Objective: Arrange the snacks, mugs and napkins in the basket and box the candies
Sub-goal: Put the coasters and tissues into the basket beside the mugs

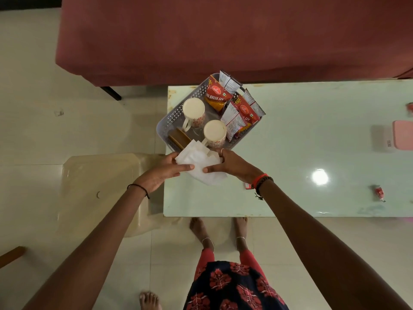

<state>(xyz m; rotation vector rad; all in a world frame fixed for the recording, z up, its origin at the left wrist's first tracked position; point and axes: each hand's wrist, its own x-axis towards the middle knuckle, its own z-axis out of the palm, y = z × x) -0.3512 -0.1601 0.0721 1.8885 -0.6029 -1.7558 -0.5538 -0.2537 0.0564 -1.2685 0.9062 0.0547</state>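
Observation:
A grey perforated basket point(176, 108) stands on the table's far left corner. In it are two cream mugs point(193, 111) point(215, 133), several red snack packets point(218, 95) and a brown holder point(180, 139). Both hands hold a stack of white napkins point(199, 162) just in front of the basket's near corner. My left hand point(166, 168) grips the stack's left side, thumb on top. My right hand point(232, 164) grips its right side. A red candy point(379, 193) lies at the table's right, and another red candy point(248, 186) peeks from under my right wrist.
A pink box point(403, 137) with a white lid point(383, 138) sits at the table's right edge. A maroon sofa point(223, 36) runs behind the pale green table point(301, 153). A beige plastic chair point(100, 189) stands left of it. A person's bare feet stand below.

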